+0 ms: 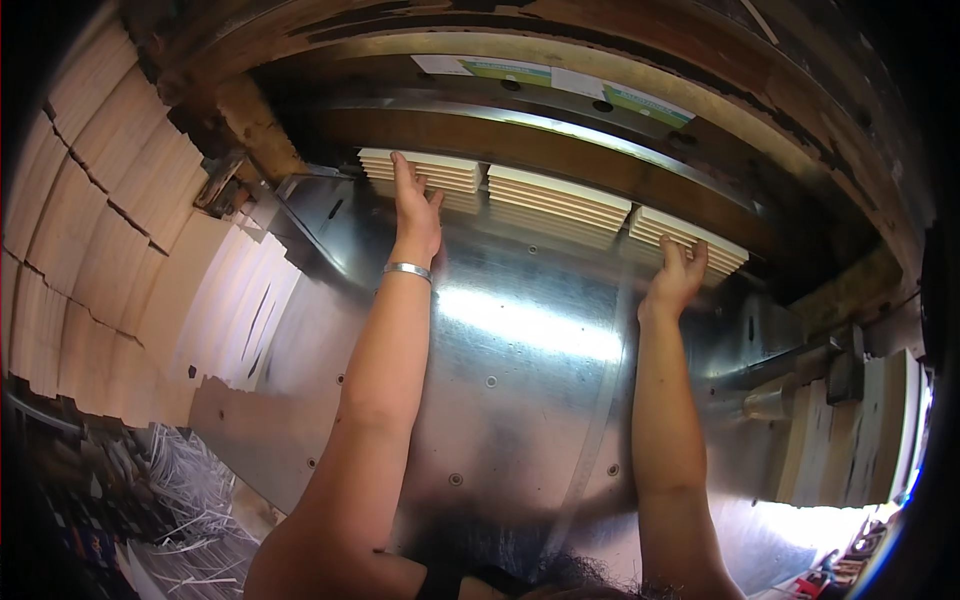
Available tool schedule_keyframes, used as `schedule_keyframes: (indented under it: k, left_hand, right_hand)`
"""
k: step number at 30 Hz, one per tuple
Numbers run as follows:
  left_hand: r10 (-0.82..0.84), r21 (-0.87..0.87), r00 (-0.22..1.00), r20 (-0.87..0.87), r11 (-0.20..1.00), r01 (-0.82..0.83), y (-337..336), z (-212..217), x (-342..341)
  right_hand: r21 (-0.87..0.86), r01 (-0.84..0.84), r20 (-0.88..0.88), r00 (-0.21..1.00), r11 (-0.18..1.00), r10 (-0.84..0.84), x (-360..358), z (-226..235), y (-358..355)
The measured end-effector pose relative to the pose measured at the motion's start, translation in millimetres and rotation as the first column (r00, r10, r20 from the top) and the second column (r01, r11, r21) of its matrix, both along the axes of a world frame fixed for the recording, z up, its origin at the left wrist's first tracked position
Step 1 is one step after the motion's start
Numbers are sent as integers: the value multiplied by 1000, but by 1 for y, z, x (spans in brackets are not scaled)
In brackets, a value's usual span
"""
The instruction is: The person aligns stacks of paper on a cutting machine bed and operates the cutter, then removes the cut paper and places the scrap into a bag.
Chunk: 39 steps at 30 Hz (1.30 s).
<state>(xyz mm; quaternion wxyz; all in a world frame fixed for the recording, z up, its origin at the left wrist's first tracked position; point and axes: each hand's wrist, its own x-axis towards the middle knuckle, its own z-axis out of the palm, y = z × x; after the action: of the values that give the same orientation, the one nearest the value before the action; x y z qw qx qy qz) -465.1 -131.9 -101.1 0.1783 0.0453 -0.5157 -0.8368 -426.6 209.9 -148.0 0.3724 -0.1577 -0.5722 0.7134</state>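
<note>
Three layered blocks of cream-edged paper, perhaps booklets, sit in a row at the far side of a metal table, under a dark machine beam. My left hand is stretched out against the front of the left block, its fingers extended and a bracelet at the wrist. The middle block stands between my hands. Against the front edge of the right block my right hand rests with its fingers apart. Neither hand is wrapped round anything.
Tall piles of cut paper rise at the left, beside a white-edged stack. More stacks stand at the right. Paper shreds lie at the lower left. Printed strips lie along the machine above.
</note>
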Motion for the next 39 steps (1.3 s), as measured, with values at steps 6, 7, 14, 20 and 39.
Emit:
schedule_keyframes:
  k: [6,7,14,20,39]
  left_hand:
    - [13,22,1000,13,1000,-14,-1,-3,-4]
    - [27,29,1000,12,999,-27,0,-4,-4]
    - [56,28,998,19,998,-57,0,-10,-9]
    - [199,45,976,86,978,-204,21,0,-10]
    - [-320,220,938,135,932,287,132,-10,33]
  right_hand:
    - [-83,-43,-63,997,996,38,7,7,-3]
    - [-87,-35,-61,998,996,30,7,5,-2]
    - [-79,-90,-101,992,993,81,5,2,1]
    - [-76,-77,-103,992,994,69,4,1,2]
    - [51,-1,6,1000,999,1,11,18,-15]
